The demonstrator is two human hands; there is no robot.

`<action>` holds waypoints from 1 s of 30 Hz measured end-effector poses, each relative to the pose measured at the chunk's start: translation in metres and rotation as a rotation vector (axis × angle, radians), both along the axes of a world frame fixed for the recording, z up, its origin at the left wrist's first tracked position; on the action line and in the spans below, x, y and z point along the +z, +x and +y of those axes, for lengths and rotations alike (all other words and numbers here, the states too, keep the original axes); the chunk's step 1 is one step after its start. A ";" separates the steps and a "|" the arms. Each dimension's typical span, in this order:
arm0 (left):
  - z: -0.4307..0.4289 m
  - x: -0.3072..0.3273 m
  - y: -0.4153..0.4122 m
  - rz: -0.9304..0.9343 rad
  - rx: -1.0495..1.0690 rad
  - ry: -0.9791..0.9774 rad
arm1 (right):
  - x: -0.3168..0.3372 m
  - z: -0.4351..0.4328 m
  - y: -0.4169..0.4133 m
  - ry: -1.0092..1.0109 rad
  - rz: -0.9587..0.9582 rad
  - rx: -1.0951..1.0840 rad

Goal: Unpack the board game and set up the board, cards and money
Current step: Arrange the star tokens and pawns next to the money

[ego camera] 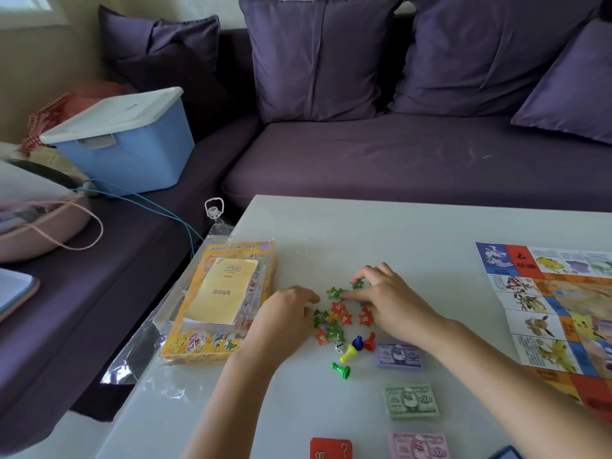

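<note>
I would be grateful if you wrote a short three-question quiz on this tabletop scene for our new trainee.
1. True or false: both the left hand and the right hand are at the pile of stars.
2. Which stack of money lies nearest the pawns? A. purple stack B. green stack C. pink stack
3. How many pawns are on the table, and in which colours?
Key: 1 true; 2 A; 3 four: blue, red, yellow and green.
</note>
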State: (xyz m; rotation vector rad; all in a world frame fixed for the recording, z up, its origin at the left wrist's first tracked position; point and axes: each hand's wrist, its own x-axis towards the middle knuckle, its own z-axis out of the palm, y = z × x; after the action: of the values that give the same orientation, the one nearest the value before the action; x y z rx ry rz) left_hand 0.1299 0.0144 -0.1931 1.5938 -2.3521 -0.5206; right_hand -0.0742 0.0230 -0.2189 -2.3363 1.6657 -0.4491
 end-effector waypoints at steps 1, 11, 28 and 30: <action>0.001 0.001 0.003 -0.012 0.005 0.002 | 0.001 -0.002 0.001 0.015 0.002 -0.013; 0.016 0.004 0.017 -0.046 -0.054 0.039 | 0.001 -0.014 0.007 0.077 0.027 0.003; 0.021 -0.005 0.025 -0.022 -0.036 0.037 | 0.012 -0.015 0.031 0.138 0.010 0.110; 0.019 -0.004 0.026 -0.025 -0.020 0.033 | 0.013 -0.013 0.033 0.125 0.002 0.154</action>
State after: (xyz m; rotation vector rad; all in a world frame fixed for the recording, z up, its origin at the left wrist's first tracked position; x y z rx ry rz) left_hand 0.1556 0.0336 -0.1972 1.6012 -2.3920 -0.5499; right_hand -0.0413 0.0096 -0.2058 -2.3508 1.4559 -0.3032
